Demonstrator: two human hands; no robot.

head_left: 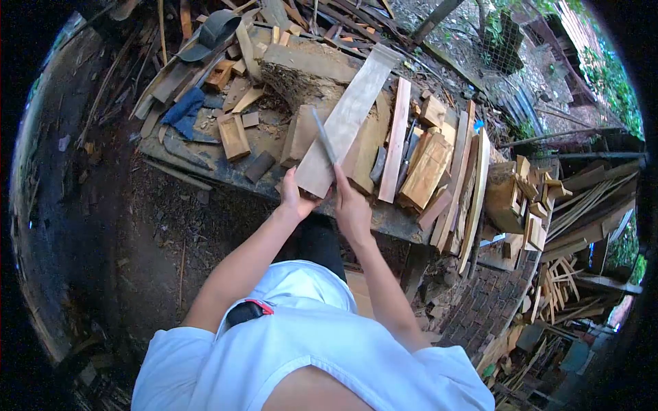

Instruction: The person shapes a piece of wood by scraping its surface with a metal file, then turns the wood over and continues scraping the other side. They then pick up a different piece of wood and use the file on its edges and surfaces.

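A long, pale wooden board slants up and away from me over the workbench, its near end close to my body. My left hand is closed around that near end at the left edge, with some fingers hidden beneath the wood. Closed on a narrow grey metal file, my right hand is by the board's right edge. The file lies slanting across the board's face, its tip toward the upper left. A handle is hidden by my fingers.
Wood blocks and long curved strips crowd the bench to the right. A dark blue cloth, a grey cap and small offcuts lie to the left. Scrap wood is heaped beyond and at far right.
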